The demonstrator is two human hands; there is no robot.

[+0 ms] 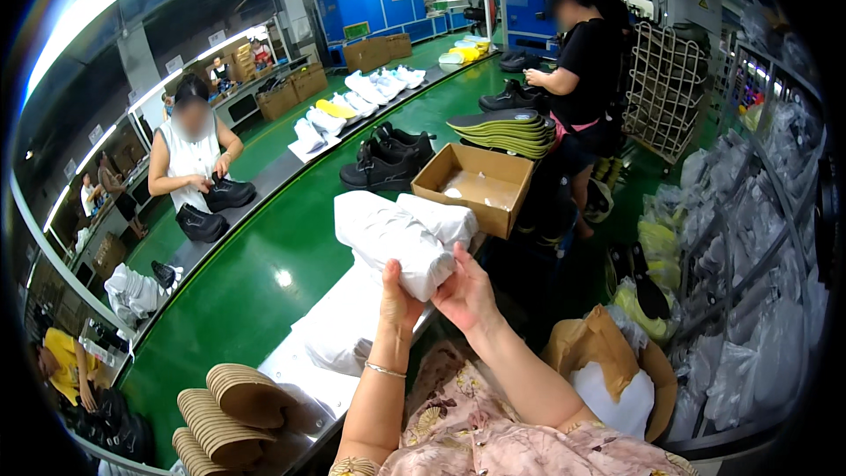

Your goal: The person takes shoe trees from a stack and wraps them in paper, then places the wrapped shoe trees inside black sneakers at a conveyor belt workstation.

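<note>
Both my hands are around the near end of a long bundle wrapped in white paper, held over the edge of the green workbench. My left hand cups its left side with the thumb up. On the other side my right hand presses its fingers against the bundle's end. A second white-wrapped bundle lies just behind, touching or nearly touching the first. What the paper covers is hidden. White paper is spread on the bench to the left of my forearm.
An open cardboard box stands beyond the bundles, near black shoes and stacked insoles. Brown shoe boards pile up at near left. Co-workers stand across the bench and at the far right. A paper-lined bin is right of me.
</note>
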